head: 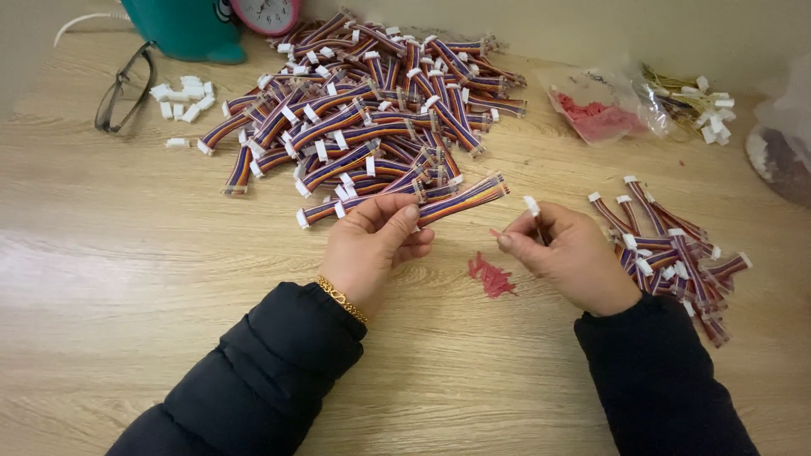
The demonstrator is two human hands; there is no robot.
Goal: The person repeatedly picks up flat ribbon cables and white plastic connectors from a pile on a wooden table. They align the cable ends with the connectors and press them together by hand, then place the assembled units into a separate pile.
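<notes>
My left hand [373, 239] pinches a short multicoloured ribbon cable [463, 198] near its middle, with the bare end pointing right. My right hand [564, 252] holds a small white plastic connector [531, 205] between thumb and fingers, a little right of the cable's free end. Both hands hover over the wooden table [127, 279]. A big heap of similar cables with white connectors [372, 110] lies behind my left hand. A smaller pile of cables [676, 249] sits just right of my right hand.
Small red scraps [491, 277] lie between my hands. Loose white connectors [183, 97] and a pair of glasses [122, 89] are at the back left, by a teal object [186, 27] and a pink clock [266, 13]. Plastic bags with red bits [596, 114] and yellowish wires [688, 101] sit at the back right.
</notes>
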